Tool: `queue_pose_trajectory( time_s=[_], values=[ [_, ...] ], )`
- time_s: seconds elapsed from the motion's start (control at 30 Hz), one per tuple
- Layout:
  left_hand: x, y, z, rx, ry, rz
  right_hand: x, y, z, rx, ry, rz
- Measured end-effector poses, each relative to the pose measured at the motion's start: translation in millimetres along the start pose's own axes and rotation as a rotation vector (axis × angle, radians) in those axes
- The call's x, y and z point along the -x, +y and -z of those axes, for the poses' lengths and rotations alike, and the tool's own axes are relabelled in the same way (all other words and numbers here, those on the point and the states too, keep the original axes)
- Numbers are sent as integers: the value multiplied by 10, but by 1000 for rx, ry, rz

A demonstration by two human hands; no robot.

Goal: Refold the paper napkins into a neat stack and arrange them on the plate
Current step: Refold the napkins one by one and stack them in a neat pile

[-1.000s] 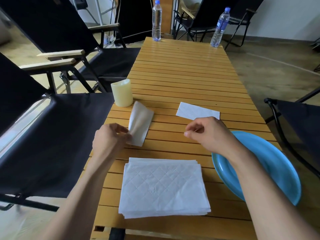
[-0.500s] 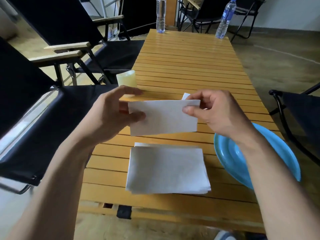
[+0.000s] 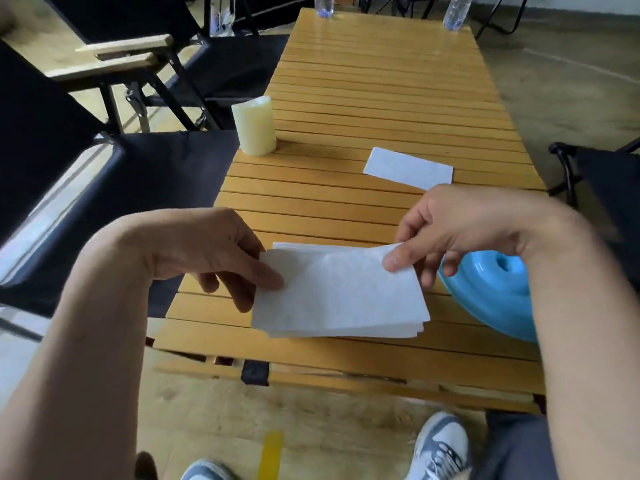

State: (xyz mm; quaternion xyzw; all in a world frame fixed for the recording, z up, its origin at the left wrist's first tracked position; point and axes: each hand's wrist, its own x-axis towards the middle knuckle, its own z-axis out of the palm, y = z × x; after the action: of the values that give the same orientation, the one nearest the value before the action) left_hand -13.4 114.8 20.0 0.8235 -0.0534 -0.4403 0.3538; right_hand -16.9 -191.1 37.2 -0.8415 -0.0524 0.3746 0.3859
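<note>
In the head view, a white top napkin (image 3: 339, 289) is held in the lower middle of the frame. Its left edge is pinched by the left hand (image 3: 221, 258). Its upper right corner is pinched by the right hand (image 3: 460, 230). It is held flat, right over the napkin stack (image 3: 346, 332) on the wooden table (image 3: 381, 81). Whether they touch cannot be told. The paper is plain white and a little blurred. The blue plate (image 3: 491, 299) is seen just right of the stack. A lone napkin (image 3: 408, 167) is laid higher up, with a pale candle (image 3: 254, 125) to its left. At the top, a bottle (image 3: 323, 3) and a second bottle (image 3: 457, 10) are cut off, and their labels cannot be read.
</note>
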Motion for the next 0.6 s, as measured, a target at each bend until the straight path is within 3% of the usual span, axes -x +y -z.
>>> queue_pose_trajectory(
  time_s=[0.27, 0.47, 0.6],
  values=[
    [-146, -59, 30, -87, 67, 136, -53, 21, -32, 151, 51, -170],
    [-175, -41, -28, -1, -36, 156, -53, 57, -106, 179, -8, -307],
    [-290, -36, -66, 65, 86, 116, -173, 89, -173, 93, 50, -328]
  ],
)
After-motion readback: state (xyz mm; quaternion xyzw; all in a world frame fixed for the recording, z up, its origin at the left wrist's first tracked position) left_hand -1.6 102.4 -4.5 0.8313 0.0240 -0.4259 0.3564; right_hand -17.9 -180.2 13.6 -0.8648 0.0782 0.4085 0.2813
